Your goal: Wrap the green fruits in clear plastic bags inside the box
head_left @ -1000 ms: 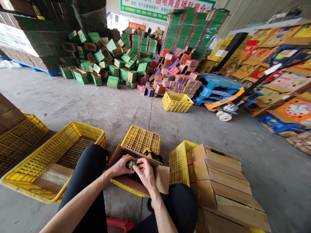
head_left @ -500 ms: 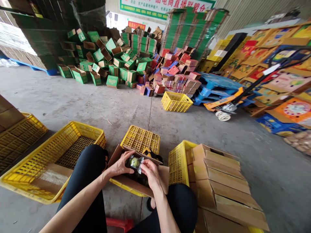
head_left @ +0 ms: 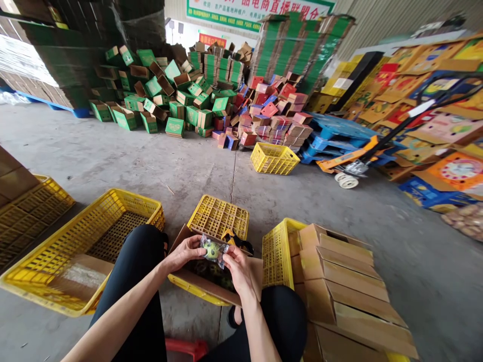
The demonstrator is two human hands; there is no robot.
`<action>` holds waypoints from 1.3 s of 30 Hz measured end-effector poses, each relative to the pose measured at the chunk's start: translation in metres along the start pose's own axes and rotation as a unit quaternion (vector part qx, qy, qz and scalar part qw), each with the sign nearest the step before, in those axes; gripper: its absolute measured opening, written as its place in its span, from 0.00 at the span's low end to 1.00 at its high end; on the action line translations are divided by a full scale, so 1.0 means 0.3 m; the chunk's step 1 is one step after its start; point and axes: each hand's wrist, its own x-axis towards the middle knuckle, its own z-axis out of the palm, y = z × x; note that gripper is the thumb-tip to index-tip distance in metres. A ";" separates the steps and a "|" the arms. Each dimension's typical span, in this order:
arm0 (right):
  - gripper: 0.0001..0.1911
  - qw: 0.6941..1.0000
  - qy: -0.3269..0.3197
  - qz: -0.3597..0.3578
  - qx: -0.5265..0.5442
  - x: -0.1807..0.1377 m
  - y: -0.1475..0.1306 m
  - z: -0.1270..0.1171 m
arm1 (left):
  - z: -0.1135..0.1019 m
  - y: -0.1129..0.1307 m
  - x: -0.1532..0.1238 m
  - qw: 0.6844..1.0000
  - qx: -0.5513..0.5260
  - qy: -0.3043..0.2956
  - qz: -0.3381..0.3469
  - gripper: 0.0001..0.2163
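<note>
Between my two hands, a round green fruit in a clear plastic wrapper (head_left: 213, 251) is held above an open cardboard box (head_left: 204, 284). My left hand (head_left: 187, 253) pinches the wrapper's left end, and my right hand (head_left: 234, 261) grips its right end with thumb and fingers. The exact kind of fruit is too small to tell. Inside the box it is dark, and its contents are hard to make out. The box rests on an upturned yellow crate (head_left: 218, 213). A yellow and black tape dispenser (head_left: 237, 241) lies just behind the box.
At my left is a yellow crate (head_left: 22, 274) with a piece of cardboard in it. On my right, several cardboard boxes (head_left: 354, 286) are stacked in a yellow crate (head_left: 277, 254). Farther off are another yellow crate (head_left: 274, 160), green cartons (head_left: 174, 126) and a pallet jack (head_left: 350, 163).
Both hands have lifted the wrapped fruit slightly and drawn apart. The left fingers, which had covered the fruit's left side, now hold the wrapper's left end, so more of the fruit shows.
</note>
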 end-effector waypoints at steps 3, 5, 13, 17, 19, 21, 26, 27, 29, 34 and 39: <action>0.10 0.999 -0.006 -0.017 -0.037 -0.006 -0.005 -0.001 | -0.002 -0.004 0.008 1.000 -0.008 0.003 0.021 0.29; 0.09 0.997 -0.008 -0.031 -0.071 -0.009 -0.011 -0.001 | -0.002 -0.005 0.013 0.999 0.005 0.002 0.048 0.29; 0.32 0.991 -0.056 -0.062 -0.106 -0.014 -0.013 0.000 | -0.007 0.015 0.005 0.989 0.098 0.034 0.101 0.28; 0.31 0.979 -0.075 -0.077 -0.171 -0.016 0.017 0.004 | 0.004 0.029 -0.004 0.987 0.130 0.013 0.091 0.28; 0.29 0.973 -0.073 -0.081 -0.202 -0.015 0.030 0.010 | 0.009 0.031 -0.004 0.988 0.130 0.000 0.085 0.28; 0.27 0.970 -0.070 -0.079 -0.218 -0.012 0.035 0.014 | 0.012 0.030 -0.002 0.989 0.125 -0.009 0.080 0.28; 0.24 0.978 -0.044 -0.064 -0.194 -0.005 0.014 0.018 | 0.014 0.027 0.003 0.994 0.095 -0.015 0.055 0.33; 0.24 0.980 -0.043 -0.063 -0.182 -0.005 0.010 0.019 | 0.015 0.028 0.003 0.995 0.089 -0.016 0.053 0.33; 0.24 0.985 -0.047 -0.062 -0.157 -0.004 0.006 0.022 | 0.017 0.030 0.001 0.995 0.081 -0.021 0.050 0.33; 0.26 0.989 -0.062 -0.050 -0.122 0.004 0.023 0.025 | 0.018 0.039 -0.008 0.994 0.093 -0.030 0.039 0.30; 0.27 0.990 -0.064 -0.054 -0.114 0.007 0.037 0.024 | 0.026 0.047 -0.014 0.995 0.088 -0.030 0.040 0.29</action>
